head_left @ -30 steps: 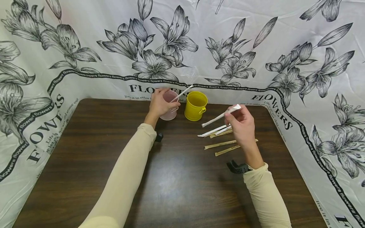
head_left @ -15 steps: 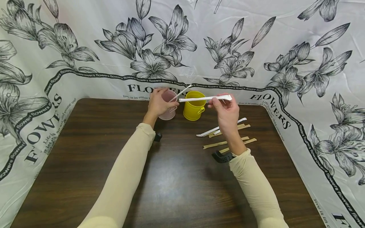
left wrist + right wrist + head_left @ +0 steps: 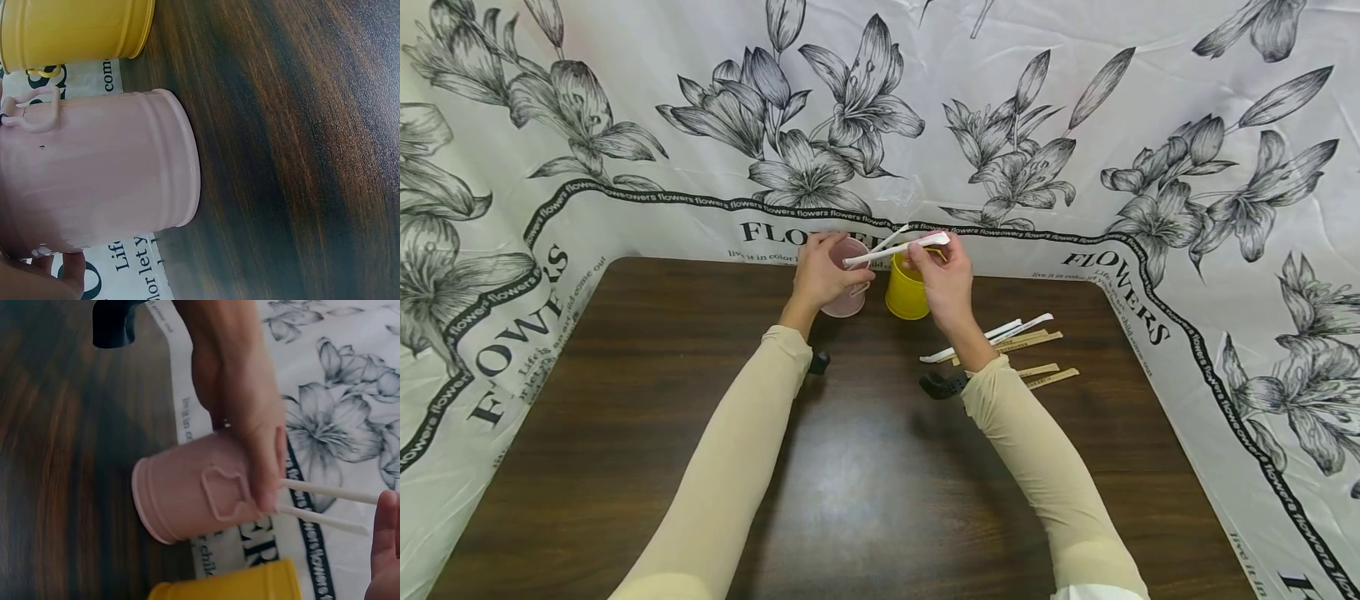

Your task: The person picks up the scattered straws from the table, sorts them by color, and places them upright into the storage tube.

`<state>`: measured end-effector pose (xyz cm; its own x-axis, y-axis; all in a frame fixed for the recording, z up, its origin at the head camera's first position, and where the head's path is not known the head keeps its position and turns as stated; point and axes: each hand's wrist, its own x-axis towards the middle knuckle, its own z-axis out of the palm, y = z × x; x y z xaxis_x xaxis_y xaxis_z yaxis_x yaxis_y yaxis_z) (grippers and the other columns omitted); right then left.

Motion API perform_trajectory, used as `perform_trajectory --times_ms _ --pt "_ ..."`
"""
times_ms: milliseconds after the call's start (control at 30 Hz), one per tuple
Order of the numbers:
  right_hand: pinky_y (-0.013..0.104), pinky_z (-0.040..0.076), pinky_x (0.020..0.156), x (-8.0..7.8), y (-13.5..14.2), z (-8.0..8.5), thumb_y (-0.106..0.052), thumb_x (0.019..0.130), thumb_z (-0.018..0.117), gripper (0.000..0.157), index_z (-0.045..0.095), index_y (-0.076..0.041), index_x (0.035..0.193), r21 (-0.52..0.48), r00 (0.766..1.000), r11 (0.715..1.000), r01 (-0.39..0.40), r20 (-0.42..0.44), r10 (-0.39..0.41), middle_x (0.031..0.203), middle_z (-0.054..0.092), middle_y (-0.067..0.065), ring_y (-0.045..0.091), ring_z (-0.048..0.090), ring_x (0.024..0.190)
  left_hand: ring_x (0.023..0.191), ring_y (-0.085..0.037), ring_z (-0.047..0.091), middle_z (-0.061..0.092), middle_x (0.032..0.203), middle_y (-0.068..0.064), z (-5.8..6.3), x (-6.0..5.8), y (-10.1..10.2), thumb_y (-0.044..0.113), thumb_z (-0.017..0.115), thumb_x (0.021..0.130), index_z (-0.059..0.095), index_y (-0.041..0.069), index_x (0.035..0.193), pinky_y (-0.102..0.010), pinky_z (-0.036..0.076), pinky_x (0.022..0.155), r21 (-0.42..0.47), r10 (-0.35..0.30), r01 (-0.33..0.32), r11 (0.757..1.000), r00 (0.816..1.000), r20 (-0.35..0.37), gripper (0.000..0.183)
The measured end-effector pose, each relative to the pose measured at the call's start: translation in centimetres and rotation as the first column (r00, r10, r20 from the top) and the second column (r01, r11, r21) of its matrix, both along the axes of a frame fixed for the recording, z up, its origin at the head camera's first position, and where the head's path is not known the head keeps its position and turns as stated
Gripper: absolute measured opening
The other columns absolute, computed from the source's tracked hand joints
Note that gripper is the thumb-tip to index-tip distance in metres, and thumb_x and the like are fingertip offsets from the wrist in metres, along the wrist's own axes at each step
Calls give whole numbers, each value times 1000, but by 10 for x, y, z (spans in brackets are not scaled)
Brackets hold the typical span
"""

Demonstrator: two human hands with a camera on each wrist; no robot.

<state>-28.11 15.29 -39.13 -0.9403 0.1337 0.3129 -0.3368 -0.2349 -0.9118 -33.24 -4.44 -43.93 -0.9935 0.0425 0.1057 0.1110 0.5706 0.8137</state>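
My left hand [image 3: 820, 273] grips the rim of a small pink metal bucket [image 3: 844, 307], which stands upright near the table's back edge. One white stick sachet [image 3: 891, 237] leans out of that bucket. Between thumb and fingers, my right hand [image 3: 946, 283] pinches a second white stick sachet [image 3: 897, 249], its far end over the pink bucket's mouth. In the right wrist view both sachets stick out at the rim, partly behind the left hand. The left wrist view has the bucket's pink side [image 3: 100, 169] and handle loop, with fingertips at the lower left.
A yellow bucket [image 3: 906, 293] stands just right of the pink one, partly behind my right hand. Several white and brown stick sachets [image 3: 1033, 342] lie on the dark wooden table [image 3: 850, 467] at right. A flower-printed cloth [image 3: 700, 167] rises behind the table.
My right hand has carried its white sachet leftward, from above the loose sachets, past the yellow bucket, to the pink bucket's mouth. My left hand has stayed on the pink bucket.
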Motion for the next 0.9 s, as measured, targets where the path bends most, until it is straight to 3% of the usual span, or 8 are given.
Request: perform_trajectory --times_ms 200,467,733,900 --pt "20 59 72 -7 -15 -9 9 94 64 32 48 21 119 10 1000 1000 -23 11 23 89 64 -3 7 68 74 146 -33 30 37 158 -7 3 1 2 44 91 73 51 19 151 -55 38 115 13 3 -4 1000 1000 12 92" --pt "21 60 71 -8 -20 -10 9 93 66 30 52 15 118 -8 999 1000 -22 35 23 90 66 0 8 69 74 146 -33 29 37 158 -8 3 2 0 41 91 74 50 18 152 -56 38 115 20 6 -6 1000 1000 12 90" --pt "21 60 73 -2 -12 -15 10 90 69 41 53 11 128 50 998 999 -12 63 9 111 61 7 11 67 78 146 -34 30 38 158 -10 3 3 0 43 91 73 51 17 151 -57 37 116 0 5 -5 1000 1000 1 91" --pt "20 59 72 7 7 -23 9 91 69 44 51 12 131 113 997 993 -18 75 10 121 61 20 8 68 79 148 -34 29 37 159 -9 3 2 0 47 91 72 51 18 151 -57 37 116 -12 5 -4 1000 1000 5 93"
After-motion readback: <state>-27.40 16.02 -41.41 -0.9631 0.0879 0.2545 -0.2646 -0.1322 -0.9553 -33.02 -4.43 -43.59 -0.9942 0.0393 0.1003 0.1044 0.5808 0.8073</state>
